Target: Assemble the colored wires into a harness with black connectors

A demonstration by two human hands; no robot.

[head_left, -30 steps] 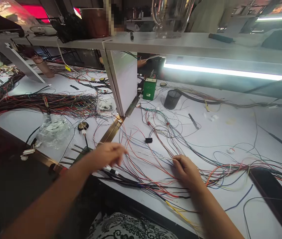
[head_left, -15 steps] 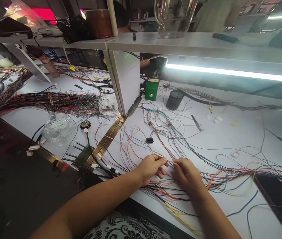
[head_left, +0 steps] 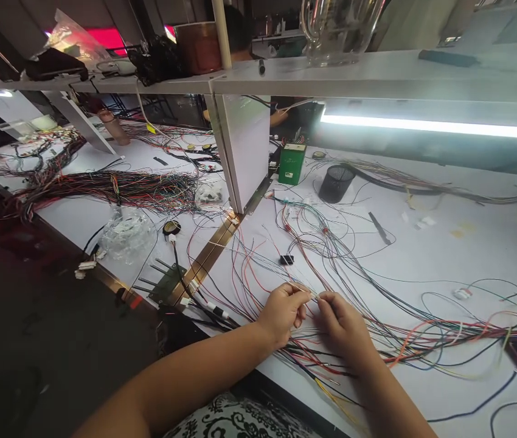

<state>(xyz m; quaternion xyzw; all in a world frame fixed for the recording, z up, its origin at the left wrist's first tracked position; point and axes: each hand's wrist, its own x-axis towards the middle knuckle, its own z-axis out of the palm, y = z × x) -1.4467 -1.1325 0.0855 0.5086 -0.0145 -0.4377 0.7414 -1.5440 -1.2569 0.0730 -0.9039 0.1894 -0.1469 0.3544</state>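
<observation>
My left hand and my right hand meet near the front edge of a white workbench. Both pinch thin wires between thumb and fingertips, with the fingertips almost touching. The wires belong to a loose spread of red, green, black and white wires that fans out over the bench and gathers into a bundle running off to the right. A small black connector lies just beyond my left hand.
A black mesh cup and a green box stand at the back under a lit shelf. A white divider panel splits the bench. Left of it lie a thick wire harness and a clear plastic bag.
My left hand has swung in from the left edge of the bench to meet my right hand and has taken hold of the thin wires. The view has shifted slightly left.
</observation>
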